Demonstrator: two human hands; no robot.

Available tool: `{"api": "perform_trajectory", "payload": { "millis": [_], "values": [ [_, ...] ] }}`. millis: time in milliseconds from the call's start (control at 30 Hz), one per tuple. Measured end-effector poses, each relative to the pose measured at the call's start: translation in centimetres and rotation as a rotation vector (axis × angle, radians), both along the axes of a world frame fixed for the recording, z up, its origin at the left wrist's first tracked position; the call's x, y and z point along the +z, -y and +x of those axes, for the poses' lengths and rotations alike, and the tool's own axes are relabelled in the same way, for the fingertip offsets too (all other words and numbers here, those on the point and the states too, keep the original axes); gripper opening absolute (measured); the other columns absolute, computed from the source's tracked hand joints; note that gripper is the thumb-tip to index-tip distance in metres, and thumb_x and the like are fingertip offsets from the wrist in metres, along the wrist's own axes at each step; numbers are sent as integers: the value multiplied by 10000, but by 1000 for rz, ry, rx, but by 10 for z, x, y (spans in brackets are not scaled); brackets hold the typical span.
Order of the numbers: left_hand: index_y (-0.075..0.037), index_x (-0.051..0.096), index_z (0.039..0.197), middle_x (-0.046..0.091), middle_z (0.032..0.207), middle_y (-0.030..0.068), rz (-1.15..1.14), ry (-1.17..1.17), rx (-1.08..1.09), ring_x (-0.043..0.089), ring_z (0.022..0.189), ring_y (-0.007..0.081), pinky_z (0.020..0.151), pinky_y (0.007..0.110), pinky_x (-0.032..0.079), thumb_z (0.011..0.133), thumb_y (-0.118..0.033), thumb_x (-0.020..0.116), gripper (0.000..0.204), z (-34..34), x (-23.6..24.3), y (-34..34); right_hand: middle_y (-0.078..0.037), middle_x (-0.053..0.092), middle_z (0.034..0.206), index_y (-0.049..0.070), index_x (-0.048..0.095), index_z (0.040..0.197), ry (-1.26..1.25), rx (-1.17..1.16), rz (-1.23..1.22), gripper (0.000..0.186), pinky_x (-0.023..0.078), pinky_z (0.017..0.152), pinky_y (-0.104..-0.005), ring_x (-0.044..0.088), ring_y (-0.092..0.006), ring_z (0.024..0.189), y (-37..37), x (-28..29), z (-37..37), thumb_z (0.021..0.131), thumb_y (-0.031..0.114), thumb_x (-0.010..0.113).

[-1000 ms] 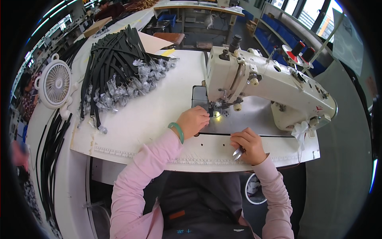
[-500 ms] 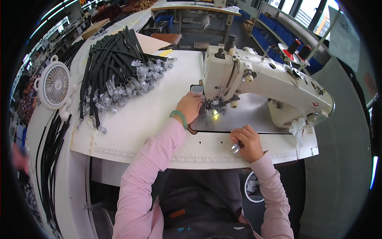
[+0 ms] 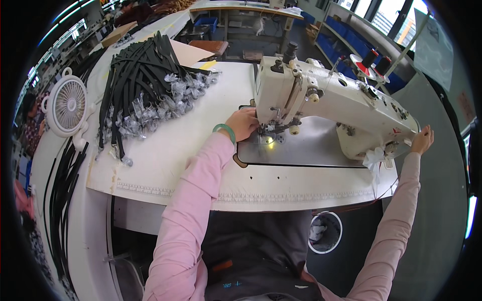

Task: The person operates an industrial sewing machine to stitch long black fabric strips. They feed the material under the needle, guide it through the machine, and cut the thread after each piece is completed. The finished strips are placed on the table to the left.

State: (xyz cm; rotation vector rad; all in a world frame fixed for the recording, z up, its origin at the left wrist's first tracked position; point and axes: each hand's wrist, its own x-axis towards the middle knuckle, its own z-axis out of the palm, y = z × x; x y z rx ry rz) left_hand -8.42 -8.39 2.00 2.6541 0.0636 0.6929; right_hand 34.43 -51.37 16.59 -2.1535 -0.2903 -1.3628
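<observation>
– Where is the left hand (image 3: pixel 243 124) placed?
– At the needle end of the industrial sewing machine (image 3: pixel 361 100), just left of the presser foot (image 3: pixel 267 130). Its fingers are held close together and partly hidden by the machine head; whether anything is pinched cannot be told.
– And the right hand (image 3: pixel 423 139)?
– It is set at the machine's opposite end, which stands just left of it. The fingers are seen curled there; how firmly, or around what, cannot be told.
– What is seen about them?
– The metal bed plate (image 3: pixel 314 148), right of the left hand, is lit by a small yellow light. Beyond that hand, to its left, black straps (image 3: pixel 140 65) are heaped, with clear plastic wrapping (image 3: pixel 165 105) at their ends. Farther left, a white fan (image 3: pixel 69 104) is seen.
</observation>
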Motion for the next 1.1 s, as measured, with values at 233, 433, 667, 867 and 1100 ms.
{"api": "perform_trajectory", "payload": {
  "millis": [233, 433, 667, 867, 1100],
  "values": [
    [-68, 649, 817, 588, 1041, 37, 23, 32, 31, 502, 1054, 239, 883, 355, 413, 724, -79, 579, 118, -7, -9, -6, -128, 592, 970, -8, 541, 1058, -647, 295, 95, 412, 438, 721, -285, 564, -187, 861, 38, -40, 69, 908, 357, 424],
    [-106, 667, 820, 590, 911, 19, 226, 97, 147, 523, 961, 243, 854, 334, 418, 721, -193, 635, 136, -11, -3, -3, -44, 571, 808, 29, 541, 1014, -477, 441, 322, 389, 406, 553, -238, 504, -104, 653, 53, -76, 61, 910, 388, 431],
    [-103, 676, 668, 573, 764, 40, -93, -162, 456, 516, 808, 236, 725, 382, 433, 677, -252, 684, 150, -38, 21, 44, 7, 525, 708, 99, 526, 1012, -692, 489, 372, 320, 324, 425, -213, 420, -70, 514, 52, -70, 50, 907, 385, 430],
    [-87, 678, 674, 570, 760, 49, -102, 21, 409, 513, 805, 242, 690, 361, 441, 660, -213, 698, 129, -28, 7, 46, -50, 540, 948, 117, 465, 1109, -636, 663, 738, 310, 436, 614, -227, 523, -102, 782, 57, -90, 36, 923, 359, 410],
    [-94, 685, 689, 570, 760, 48, -80, 24, 417, 511, 808, 243, 693, 361, 442, 656, -202, 703, 114, -34, 4, 42, -54, 571, 934, 60, 488, 1119, -642, 613, 724, 393, 441, 656, -262, 542, -141, 797, 27, -78, 19, 916, 386, 405]
  ]
}}
